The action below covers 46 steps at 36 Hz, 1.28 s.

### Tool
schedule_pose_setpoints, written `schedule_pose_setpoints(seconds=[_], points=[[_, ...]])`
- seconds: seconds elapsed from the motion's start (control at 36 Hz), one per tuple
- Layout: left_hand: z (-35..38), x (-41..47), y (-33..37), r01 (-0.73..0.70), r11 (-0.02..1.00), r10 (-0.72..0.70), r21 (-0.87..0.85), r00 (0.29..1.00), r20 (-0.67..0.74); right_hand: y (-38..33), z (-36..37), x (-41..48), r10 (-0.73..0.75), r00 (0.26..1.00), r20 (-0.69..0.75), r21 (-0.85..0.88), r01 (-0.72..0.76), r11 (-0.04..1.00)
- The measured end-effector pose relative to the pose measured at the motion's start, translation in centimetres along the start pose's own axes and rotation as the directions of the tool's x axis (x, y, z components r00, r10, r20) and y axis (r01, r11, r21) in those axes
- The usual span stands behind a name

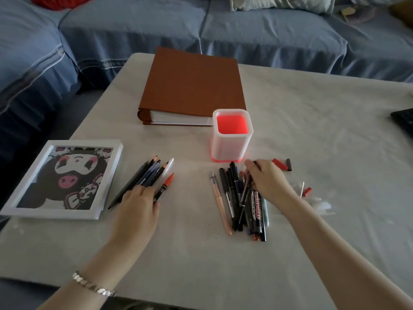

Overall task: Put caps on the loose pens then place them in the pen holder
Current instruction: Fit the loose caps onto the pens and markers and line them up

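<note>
One head-worn view (wide-angle) looks forward and down, close over the table [301, 121], toward the sofa [268, 36].

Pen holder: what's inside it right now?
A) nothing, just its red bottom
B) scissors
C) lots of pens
A: looking down into the pen holder, only its red inside shows, and the pens lie in a pile on the table.

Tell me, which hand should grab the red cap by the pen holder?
Right. The right hand lies just beside the red cap, and its fingers seem to pinch a black pen that may need capping. The left hand rests on the pencils, far across the table.
</note>
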State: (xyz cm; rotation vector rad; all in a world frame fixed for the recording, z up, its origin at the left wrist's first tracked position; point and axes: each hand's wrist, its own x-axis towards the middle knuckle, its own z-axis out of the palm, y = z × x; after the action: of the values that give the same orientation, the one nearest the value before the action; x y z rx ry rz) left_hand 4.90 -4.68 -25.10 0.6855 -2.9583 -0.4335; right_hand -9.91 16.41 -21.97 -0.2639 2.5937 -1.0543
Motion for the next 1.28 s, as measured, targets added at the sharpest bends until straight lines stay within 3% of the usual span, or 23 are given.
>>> schedule_pose_setpoints(seconds=[0.08, 0.19, 0.36, 0.42, 0.47, 0.58, 0.78, 0.83, 0.89, 1.0, 1.17, 1.28], points=[[0.0, 0.4, 0.4, -0.026, 0.997, 0.023, 0.067, 0.999, 0.045, -0.2, 1.0, 0.0, -0.018, 1.000, 0.000, -0.099, 0.018, 0.995], [-0.2, 1.0, 1.1, -0.062, 0.984, 0.054, 0.165, 0.997, 0.053, 0.2, 0.9, -0.3, -0.029, 0.996, -0.081, -0.061, 0.024, 0.998], [0.0, 1.3, 2.6, -0.048, 0.990, 0.033, 0.133, 0.993, 0.111, 3.4, -1.8, 0.0, -0.039, 0.976, -0.213, -0.227, -0.010, 0.974], [-0.2, 1.3, 3.5, -0.081, 0.995, 0.074, 0.062, 0.992, 0.104, 4.6, -2.6, 0.5, -0.047, 0.963, -0.266, -0.254, -0.023, 0.967], [-0.3, 1.1, 4.4, -0.070, 0.991, 0.075, -0.116, 0.997, 0.037, 5.5, -3.4, 1.1, -0.061, 0.955, -0.291, -0.300, -0.030, 0.954], [-1.3, 0.1, 6.3, -0.075, 0.927, 0.083, -0.368, 0.996, 0.008, 6.4, -4.3, 2.7, -0.068, 0.963, -0.260, -0.428, -0.052, 0.902], [-2.7, -0.7, 7.3, -0.151, 0.852, 0.191, -0.502, 0.981, 0.029, 6.5, -3.6, 3.0, -0.120, 0.964, -0.239, -0.475, -0.008, 0.880], [-3.0, -0.8, 7.3, -0.179, 0.847, 0.220, -0.501, 0.975, 0.024, 5.9, -3.5, 2.1, -0.154, 0.950, -0.272, -0.372, 0.044, 0.927], [-3.2, -0.9, 7.4, -0.217, 0.846, 0.255, -0.487, 0.967, 0.012, 4.7, -3.4, 0.6, -0.129, 0.952, -0.277, -0.103, 0.104, 0.989], [-3.3, -1.3, 7.6, -0.283, 0.840, 0.319, -0.463, 0.948, -0.001, 2.7, -3.9, -3.0, -0.174, 0.972, -0.160, 0.226, 0.208, 0.952], [-2.9, -1.6, 7.9, -0.356, 0.822, 0.403, -0.444, 0.915, 0.013, 1.2, -4.9, -6.7, -0.219, 0.972, -0.085, 0.419, 0.234, 0.877], [-2.9, -1.7, 8.2, -0.378, 0.819, 0.417, -0.432, 0.909, -0.005, 1.5, -5.1, -7.3, -0.209, 0.976, -0.066, 0.369, 0.219, 0.903]])
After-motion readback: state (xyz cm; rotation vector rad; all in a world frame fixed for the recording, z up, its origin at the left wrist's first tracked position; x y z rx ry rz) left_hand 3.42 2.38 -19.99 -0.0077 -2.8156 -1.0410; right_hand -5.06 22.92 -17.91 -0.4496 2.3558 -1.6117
